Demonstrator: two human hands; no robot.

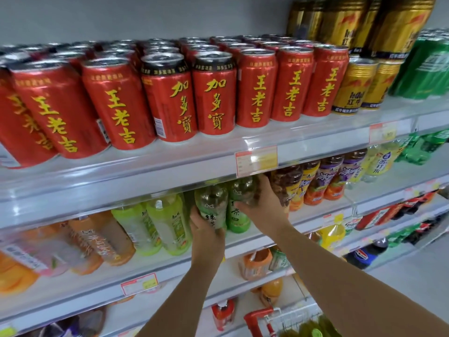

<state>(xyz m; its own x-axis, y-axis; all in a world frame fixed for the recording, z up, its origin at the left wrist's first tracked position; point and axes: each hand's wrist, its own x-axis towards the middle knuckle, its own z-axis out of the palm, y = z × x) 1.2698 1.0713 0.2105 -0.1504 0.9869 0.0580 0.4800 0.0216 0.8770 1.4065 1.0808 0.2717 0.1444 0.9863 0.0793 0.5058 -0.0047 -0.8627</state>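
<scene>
Head view of left hand (206,232) curled round one 绿茶 bottle (211,203), right hand (266,203) gripping its neighbour (239,221); overhead, 王老吉 cans (256,88), 加多寶 cans (215,93).

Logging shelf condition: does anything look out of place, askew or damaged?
Only mildly: two black-rimmed red cans split the row of silver-rimmed red cans on the top shelf. Nothing looks spilled or damaged. Left hand and right hand grip green tea bottles.
</scene>
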